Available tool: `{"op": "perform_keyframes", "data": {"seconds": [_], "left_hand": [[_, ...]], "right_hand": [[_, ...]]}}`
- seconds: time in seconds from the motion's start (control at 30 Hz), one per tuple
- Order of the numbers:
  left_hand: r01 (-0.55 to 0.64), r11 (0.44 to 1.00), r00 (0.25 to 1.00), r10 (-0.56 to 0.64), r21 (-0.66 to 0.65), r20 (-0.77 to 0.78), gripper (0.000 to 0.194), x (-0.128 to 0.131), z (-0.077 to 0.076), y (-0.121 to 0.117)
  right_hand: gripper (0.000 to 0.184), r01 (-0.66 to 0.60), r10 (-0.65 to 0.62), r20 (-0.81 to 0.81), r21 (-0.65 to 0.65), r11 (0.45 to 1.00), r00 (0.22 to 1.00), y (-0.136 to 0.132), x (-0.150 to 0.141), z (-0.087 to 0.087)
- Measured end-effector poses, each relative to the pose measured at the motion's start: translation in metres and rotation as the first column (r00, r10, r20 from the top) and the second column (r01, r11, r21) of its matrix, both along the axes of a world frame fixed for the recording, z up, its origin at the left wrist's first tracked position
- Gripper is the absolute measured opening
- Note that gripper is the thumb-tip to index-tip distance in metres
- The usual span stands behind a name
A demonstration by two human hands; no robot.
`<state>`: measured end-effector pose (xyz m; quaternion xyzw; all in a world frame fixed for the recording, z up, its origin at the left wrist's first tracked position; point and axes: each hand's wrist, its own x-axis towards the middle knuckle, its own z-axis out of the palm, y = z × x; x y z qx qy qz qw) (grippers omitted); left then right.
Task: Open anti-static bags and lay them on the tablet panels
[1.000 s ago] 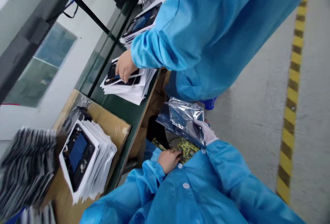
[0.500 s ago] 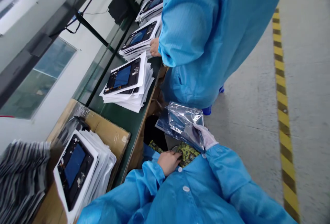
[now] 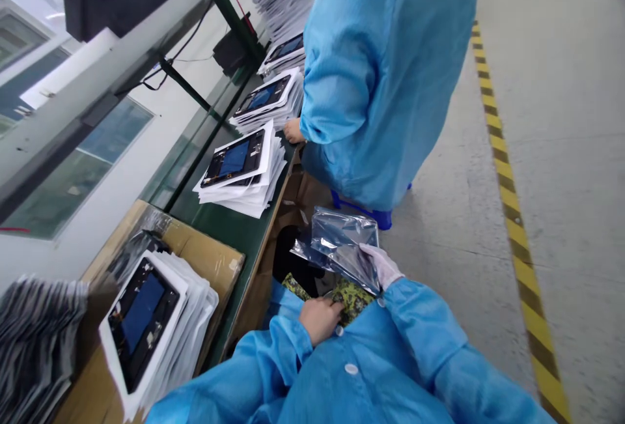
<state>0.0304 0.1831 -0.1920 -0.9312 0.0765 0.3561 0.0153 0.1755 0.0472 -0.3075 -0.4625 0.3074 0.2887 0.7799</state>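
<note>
My right hand, in a white glove, grips a stack of shiny silver plastic bags held over my lap. My bare left hand rests low against my blue coat, fingers curled at the edge of green patterned cloth; what it holds I cannot make out. Both sleeves are blue.
A green workbench runs along the left with stacks of white-framed tablet panels. Nearer, a cardboard box carries another panel stack. A co-worker in a blue coat stands at the bench. Yellow-black floor tape runs on the right.
The co-worker's hand left the middle panel stack and moved to the farther stack. The view tilted up. My hands and the bags stayed about the same.
</note>
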Motion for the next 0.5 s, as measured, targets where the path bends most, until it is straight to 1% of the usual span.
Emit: {"op": "perform_keyframes", "data": {"seconds": [0.17,0.33,0.43,0.5], "left_hand": [[-0.027,1.0,0.999,0.027,0.011,0.022,0.034,-0.007,0.002,-0.005],[-0.109,0.994,0.993,0.108,0.007,0.056,0.033,-0.019,0.009,-0.006],[-0.156,0.988,0.985,0.156,0.003,0.078,0.034,-0.029,0.013,-0.005],[-0.181,0.983,0.979,0.18,0.006,0.093,0.035,-0.037,0.015,-0.004]], "right_hand": [[0.019,-0.029,0.028,-0.097,-0.008,1.0,0.995,-0.007,-0.004,0.01],[0.022,-0.092,0.089,-0.152,-0.014,0.996,0.984,-0.01,-0.015,0.006],[0.025,-0.14,0.139,-0.142,0.001,0.99,0.98,-0.012,-0.025,0.005],[0.025,-0.16,0.161,-0.131,0.012,0.987,0.978,-0.013,-0.032,0.008]]}}
